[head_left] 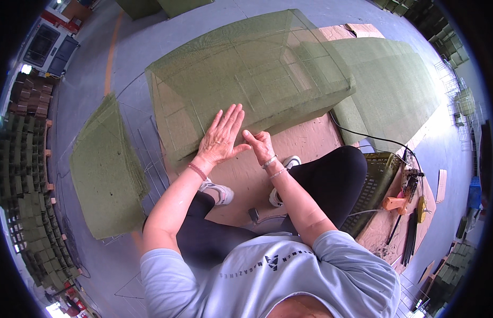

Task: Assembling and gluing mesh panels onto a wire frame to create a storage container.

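Fingers (223,118) of the left hand (219,142) extended, close together and gripping nothing, thumb apart, over the near edge of a green mesh-covered wire frame (230,66). Right hand (260,147) curled just beside it; whether it pinches the mesh cannot be told. Frame lies ahead of the person, partly above a brown sheet (297,153); green mesh panels (106,172) at left.

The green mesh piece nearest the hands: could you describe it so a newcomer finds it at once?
Find the brown cardboard at the picture's centre; the large green mesh piece spans its far part. Unlike the green sheets on its right and mesh stack on its left, it has the left hand over its near edge.
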Tool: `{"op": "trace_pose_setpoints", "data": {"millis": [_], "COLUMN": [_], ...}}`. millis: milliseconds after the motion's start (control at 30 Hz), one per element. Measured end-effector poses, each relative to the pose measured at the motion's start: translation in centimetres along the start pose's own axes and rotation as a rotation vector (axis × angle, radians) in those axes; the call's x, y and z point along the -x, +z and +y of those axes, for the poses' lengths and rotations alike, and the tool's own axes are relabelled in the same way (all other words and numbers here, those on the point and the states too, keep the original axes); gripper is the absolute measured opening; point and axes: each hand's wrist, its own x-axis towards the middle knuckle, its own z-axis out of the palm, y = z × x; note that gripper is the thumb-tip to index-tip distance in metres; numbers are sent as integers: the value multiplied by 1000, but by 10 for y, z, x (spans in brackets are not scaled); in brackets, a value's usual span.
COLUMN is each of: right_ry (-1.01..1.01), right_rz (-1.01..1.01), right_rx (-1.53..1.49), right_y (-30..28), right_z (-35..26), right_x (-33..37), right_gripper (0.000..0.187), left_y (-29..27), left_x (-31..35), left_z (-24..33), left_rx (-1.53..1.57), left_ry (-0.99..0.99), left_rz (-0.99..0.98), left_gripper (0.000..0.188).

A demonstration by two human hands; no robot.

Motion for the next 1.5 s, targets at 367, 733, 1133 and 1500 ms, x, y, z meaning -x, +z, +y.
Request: {"op": "trace_pose_setpoints", "data": {"millis": [367,733,1133,1500], "right_ry": [-133,-79,-148,-22], "right_rz": [152,168,123,110], "right_rx": [31,-35,-69,-33], "right_y": [7,8,19,-19], "right_z": [10,19,-24,-12], "right_x": [-9,-7,9,-3], "right_gripper": [36,44,30,18], "left_y": [-3,7,11,11], "left_x": [-12,-9,-14,-16], "left_z": [4,6,13,17], "left_rx": [77,7,36,-69], "left_ry": [-30,-78,-64,-80], "left_rz": [70,11,59,18], "left_gripper": [98,105,104,103]}}
